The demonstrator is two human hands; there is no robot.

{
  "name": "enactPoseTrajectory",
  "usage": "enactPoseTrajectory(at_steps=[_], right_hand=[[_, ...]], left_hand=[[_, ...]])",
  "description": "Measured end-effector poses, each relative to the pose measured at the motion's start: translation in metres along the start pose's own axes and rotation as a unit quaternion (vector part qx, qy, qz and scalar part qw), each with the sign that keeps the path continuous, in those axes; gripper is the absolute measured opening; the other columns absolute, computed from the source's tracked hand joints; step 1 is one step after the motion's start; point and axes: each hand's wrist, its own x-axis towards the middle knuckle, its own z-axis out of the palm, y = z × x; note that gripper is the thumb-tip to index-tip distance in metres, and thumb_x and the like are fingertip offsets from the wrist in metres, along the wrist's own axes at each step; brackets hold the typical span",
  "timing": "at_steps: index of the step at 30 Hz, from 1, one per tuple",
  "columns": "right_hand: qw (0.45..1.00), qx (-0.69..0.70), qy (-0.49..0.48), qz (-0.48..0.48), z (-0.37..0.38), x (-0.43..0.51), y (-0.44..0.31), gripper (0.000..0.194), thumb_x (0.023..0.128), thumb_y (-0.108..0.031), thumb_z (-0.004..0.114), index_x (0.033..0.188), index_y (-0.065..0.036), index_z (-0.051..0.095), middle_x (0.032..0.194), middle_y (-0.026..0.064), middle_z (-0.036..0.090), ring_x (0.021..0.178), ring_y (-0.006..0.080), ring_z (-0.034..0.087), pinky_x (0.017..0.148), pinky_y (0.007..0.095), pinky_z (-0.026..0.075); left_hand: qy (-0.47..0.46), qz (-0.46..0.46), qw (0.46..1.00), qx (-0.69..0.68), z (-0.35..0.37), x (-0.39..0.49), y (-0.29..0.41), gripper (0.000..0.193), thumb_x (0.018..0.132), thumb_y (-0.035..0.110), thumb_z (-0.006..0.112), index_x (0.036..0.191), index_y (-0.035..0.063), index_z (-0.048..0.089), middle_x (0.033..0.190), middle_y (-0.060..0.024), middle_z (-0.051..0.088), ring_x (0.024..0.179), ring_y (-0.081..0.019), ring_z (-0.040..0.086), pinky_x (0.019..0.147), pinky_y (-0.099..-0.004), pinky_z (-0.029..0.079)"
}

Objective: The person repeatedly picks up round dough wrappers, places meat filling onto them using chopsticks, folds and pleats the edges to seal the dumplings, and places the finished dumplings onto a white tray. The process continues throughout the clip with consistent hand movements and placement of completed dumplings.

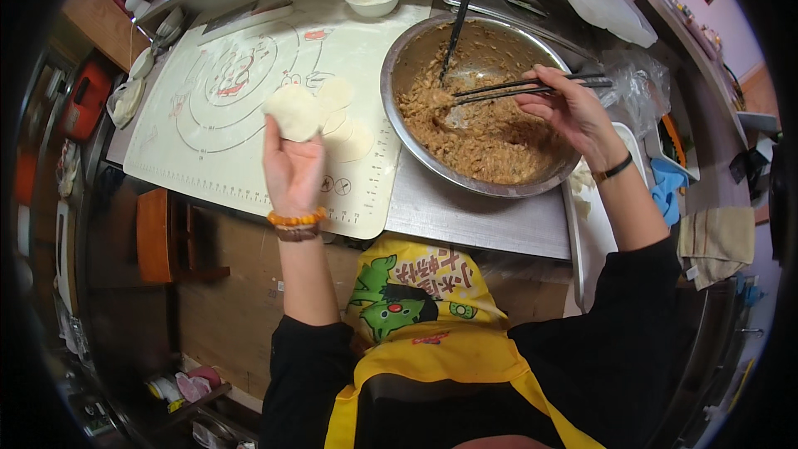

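Observation:
A round dough wrapper lies on the raised fingers of my left hand, above the pale pastry mat. Just right of it, several more dough wrappers overlap on the mat. My right hand holds a pair of dark chopsticks over a large steel bowl of minced filling. The chopsticks' tips touch a lump of filling at the bowl's left side. Another dark utensil stands in the filling, leaning on the bowl's back rim.
A white bowl of flour stands at the mat's back edge. Right of the steel bowl are a clear plastic bag, a white tray with pale pieces and a blue cloth. A translucent tray overhangs the back right.

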Motion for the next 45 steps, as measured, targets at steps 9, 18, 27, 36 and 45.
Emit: enactPoseTrajectory(at_steps=[9, 18, 27, 36, 45], right_hand=[[0.996, 0.034, -0.030, -0.075, 0.006, -0.056, -0.026, 0.028, 0.093, -0.019, 0.054, 0.103, 0.007, 0.057, 0.090, 0.0184, 0.064, 0.081, 0.0246, 0.068, 0.069, 0.0279, 0.058], [0.994, -0.060, -0.026, -0.086, 0.029, -0.091, 0.012, 0.025, 0.095, -0.019, 0.050, 0.101, 0.005, 0.056, 0.088, 0.0185, 0.065, 0.075, 0.0257, 0.068, 0.067, 0.0271, 0.057], [0.991, -0.009, 0.000, -0.134, 0.001, -0.103, -0.008, 0.025, 0.096, -0.019, 0.049, 0.098, 0.005, 0.057, 0.084, 0.0175, 0.066, 0.074, 0.0246, 0.068, 0.062, 0.0286, 0.058], [0.990, 0.050, -0.085, -0.101, 0.011, -0.089, 0.002, 0.024, 0.094, -0.019, 0.051, 0.097, 0.005, 0.056, 0.085, 0.0180, 0.065, 0.073, 0.0276, 0.068, 0.063, 0.0287, 0.057], [0.994, 0.011, -0.048, -0.097, 0.007, -0.099, 0.002, 0.025, 0.095, -0.018, 0.049, 0.098, 0.006, 0.056, 0.085, 0.0179, 0.064, 0.072, 0.0258, 0.068, 0.065, 0.0295, 0.059]], left_hand=[[0.032, -0.183, 0.982, 0.025, 0.056, -0.046, -0.095, 0.042, 0.100, 0.020, 0.032, 0.137, 0.0011, 0.033, 0.141, -0.0134, 0.039, 0.130, -0.0276, 0.038, 0.112, -0.0415, 0.028], [0.073, -0.216, 0.974, -0.022, 0.071, -0.064, -0.120, 0.038, 0.101, 0.021, 0.023, 0.130, 0.0026, 0.038, 0.134, -0.0142, 0.044, 0.129, -0.0295, 0.037, 0.111, -0.0428, 0.029], [0.060, -0.195, 0.978, 0.032, 0.066, -0.070, -0.117, 0.037, 0.101, 0.022, 0.026, 0.131, 0.0038, 0.037, 0.131, -0.0144, 0.045, 0.126, -0.0287, 0.039, 0.109, -0.0417, 0.031], [0.068, -0.195, 0.975, 0.078, 0.070, -0.081, -0.121, 0.038, 0.101, 0.021, 0.025, 0.134, 0.0039, 0.034, 0.133, -0.0161, 0.043, 0.126, -0.0293, 0.039, 0.109, -0.0414, 0.030], [0.052, -0.189, 0.979, 0.057, 0.070, -0.088, -0.125, 0.037, 0.101, 0.021, 0.025, 0.132, 0.0033, 0.036, 0.132, -0.0162, 0.043, 0.127, -0.0297, 0.039, 0.109, -0.0414, 0.030]])
